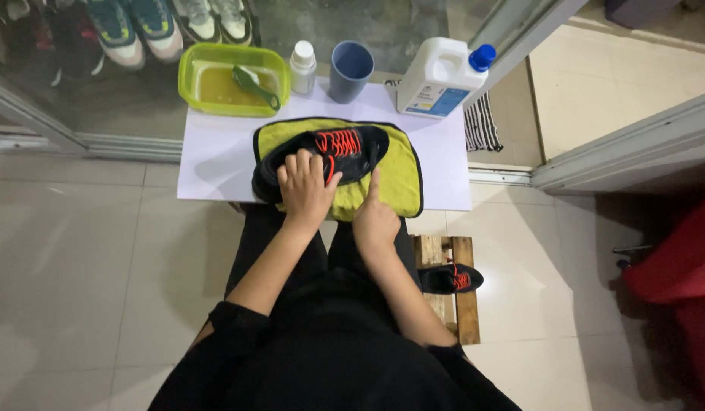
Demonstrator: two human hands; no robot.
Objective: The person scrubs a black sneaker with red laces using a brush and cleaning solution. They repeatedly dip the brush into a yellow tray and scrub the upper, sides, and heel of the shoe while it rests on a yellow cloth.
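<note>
Left hand [305, 189]: lies palm-down on the black shoe [322, 160], fingers curled over its heel end, clamped on it to steady it.
Right hand [375, 221]: loosely closed, grips nothing; index finger stretched out, tip pressing the yellow-green cloth [398, 179] just beside the shoe's near side.
Black shoe: orange laces, lies across the cloth at the middle of the tabletop [208, 164], toe toward the right edge.
Cloth: spread flat under the shoe, dark-trimmed, reaching the near edge.
Far edge, left to right: green basin [192, 76] of yellowish liquid with a green brush [255, 84] resting in it; small white bottle [302, 67]; blue-grey cup [350, 70]; white jug [437, 78] with blue cap at the far right corner.
Second shoe [450, 278]: matching, sits on a wooden stool [465, 304] beside the person's right knee.
Progress, judged: supplies laid out; brush in the basin, not in hand; shoe looks dry and laced, so scrubbing seems not begun. Second shoe untouched.
</note>
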